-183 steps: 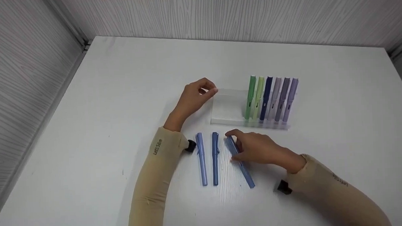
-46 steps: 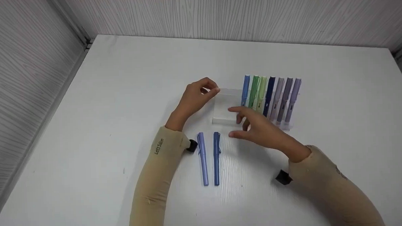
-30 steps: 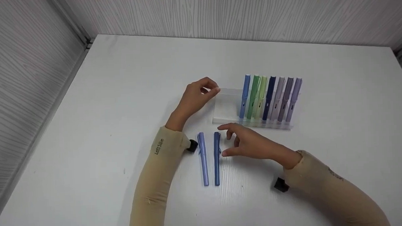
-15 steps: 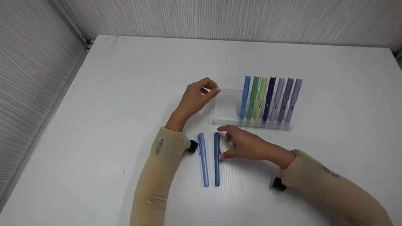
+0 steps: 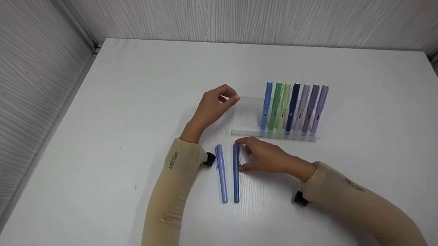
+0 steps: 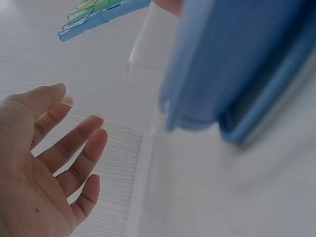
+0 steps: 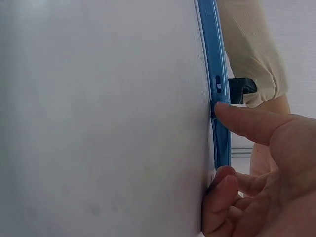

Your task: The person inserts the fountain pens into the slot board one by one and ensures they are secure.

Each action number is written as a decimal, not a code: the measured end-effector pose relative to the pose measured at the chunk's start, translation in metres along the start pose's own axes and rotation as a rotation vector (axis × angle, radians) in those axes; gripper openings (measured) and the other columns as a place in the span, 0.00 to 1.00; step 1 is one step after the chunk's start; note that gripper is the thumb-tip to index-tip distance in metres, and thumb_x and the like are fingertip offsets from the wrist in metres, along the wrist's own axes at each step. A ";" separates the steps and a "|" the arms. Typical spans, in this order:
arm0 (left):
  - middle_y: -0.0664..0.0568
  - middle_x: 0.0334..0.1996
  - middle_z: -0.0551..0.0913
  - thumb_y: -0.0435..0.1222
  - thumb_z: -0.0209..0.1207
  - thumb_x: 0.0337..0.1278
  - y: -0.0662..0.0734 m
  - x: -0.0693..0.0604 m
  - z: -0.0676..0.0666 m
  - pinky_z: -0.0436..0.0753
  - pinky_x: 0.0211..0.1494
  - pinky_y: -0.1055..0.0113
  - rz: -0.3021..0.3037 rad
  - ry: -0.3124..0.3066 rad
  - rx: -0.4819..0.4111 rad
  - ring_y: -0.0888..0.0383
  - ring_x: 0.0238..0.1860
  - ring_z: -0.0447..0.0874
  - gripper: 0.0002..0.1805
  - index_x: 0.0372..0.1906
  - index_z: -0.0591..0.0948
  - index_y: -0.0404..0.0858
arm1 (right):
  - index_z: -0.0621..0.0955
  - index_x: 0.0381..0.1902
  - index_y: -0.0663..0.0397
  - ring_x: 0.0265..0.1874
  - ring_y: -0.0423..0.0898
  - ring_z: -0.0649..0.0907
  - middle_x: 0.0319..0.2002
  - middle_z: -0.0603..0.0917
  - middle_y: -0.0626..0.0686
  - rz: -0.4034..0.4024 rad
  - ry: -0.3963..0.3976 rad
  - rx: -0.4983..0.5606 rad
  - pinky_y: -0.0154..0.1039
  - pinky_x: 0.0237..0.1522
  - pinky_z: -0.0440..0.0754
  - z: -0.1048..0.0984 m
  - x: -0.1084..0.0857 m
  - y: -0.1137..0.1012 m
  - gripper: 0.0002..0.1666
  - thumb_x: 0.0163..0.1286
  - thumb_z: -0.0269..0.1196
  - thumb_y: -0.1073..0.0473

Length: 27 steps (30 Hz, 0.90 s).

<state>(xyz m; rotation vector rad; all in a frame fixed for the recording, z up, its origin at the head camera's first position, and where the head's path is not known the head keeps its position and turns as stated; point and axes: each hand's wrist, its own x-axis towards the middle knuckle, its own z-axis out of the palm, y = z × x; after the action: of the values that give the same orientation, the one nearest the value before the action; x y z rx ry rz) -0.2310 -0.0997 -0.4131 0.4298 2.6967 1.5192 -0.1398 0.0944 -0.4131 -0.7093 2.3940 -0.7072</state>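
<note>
My left hand (image 5: 214,105) pinches the near-left top corner of a clear pen stand (image 5: 246,116) between thumb and forefinger. Several pens stand upright in its right part, from a light blue pen (image 5: 266,105) and a green pen (image 5: 275,105) to a lilac pen (image 5: 319,108). My right hand (image 5: 269,156) has its thumb against the side of a dark blue pen (image 5: 236,184) and its forefinger at the cap end. That pen (image 7: 219,59) lies flat on the table. Left of it lies a lavender pen (image 5: 222,177), untouched.
The white table (image 5: 159,85) runs back to a wood-grain panel (image 5: 237,16), with another panel (image 5: 24,78) at the left. Black wrist cameras (image 5: 209,159) sit on the sleeves; the left one is close to the lavender pen.
The light blue pen went from the table into the stand, left of the green one. My right hand then came back and closed in on the dark blue pen. The left hand stayed put.
</note>
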 end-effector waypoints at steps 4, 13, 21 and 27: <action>0.52 0.42 0.85 0.46 0.59 0.64 0.001 0.000 0.001 0.77 0.53 0.66 -0.016 -0.002 0.007 0.58 0.44 0.80 0.12 0.44 0.81 0.42 | 0.67 0.68 0.50 0.42 0.46 0.76 0.47 0.76 0.53 0.010 0.003 -0.017 0.41 0.39 0.75 0.001 0.000 0.000 0.42 0.59 0.70 0.50; 0.52 0.42 0.84 0.46 0.59 0.64 0.000 0.000 0.000 0.78 0.54 0.65 -0.017 -0.004 0.010 0.58 0.46 0.80 0.12 0.44 0.81 0.43 | 0.62 0.71 0.45 0.40 0.47 0.77 0.47 0.76 0.55 -0.017 -0.022 -0.072 0.41 0.34 0.76 0.000 0.002 -0.001 0.46 0.58 0.71 0.52; 0.51 0.42 0.85 0.45 0.59 0.65 -0.002 -0.001 0.000 0.78 0.54 0.66 -0.012 -0.002 0.005 0.58 0.45 0.80 0.12 0.44 0.81 0.42 | 0.60 0.73 0.43 0.38 0.47 0.77 0.46 0.76 0.56 -0.063 -0.105 -0.072 0.40 0.34 0.77 -0.009 0.002 -0.002 0.43 0.64 0.65 0.56; 0.51 0.41 0.85 0.45 0.58 0.65 0.000 0.000 -0.001 0.78 0.53 0.67 0.014 -0.004 0.009 0.59 0.44 0.80 0.12 0.44 0.81 0.41 | 0.63 0.72 0.52 0.32 0.43 0.75 0.38 0.79 0.51 -0.088 -0.070 -0.011 0.39 0.37 0.75 -0.012 0.002 -0.004 0.36 0.70 0.61 0.54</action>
<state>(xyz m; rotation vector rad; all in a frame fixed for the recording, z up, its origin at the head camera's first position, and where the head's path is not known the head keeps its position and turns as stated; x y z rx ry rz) -0.2314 -0.1001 -0.4129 0.4522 2.7045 1.5084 -0.1474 0.0943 -0.4034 -0.8349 2.3164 -0.6945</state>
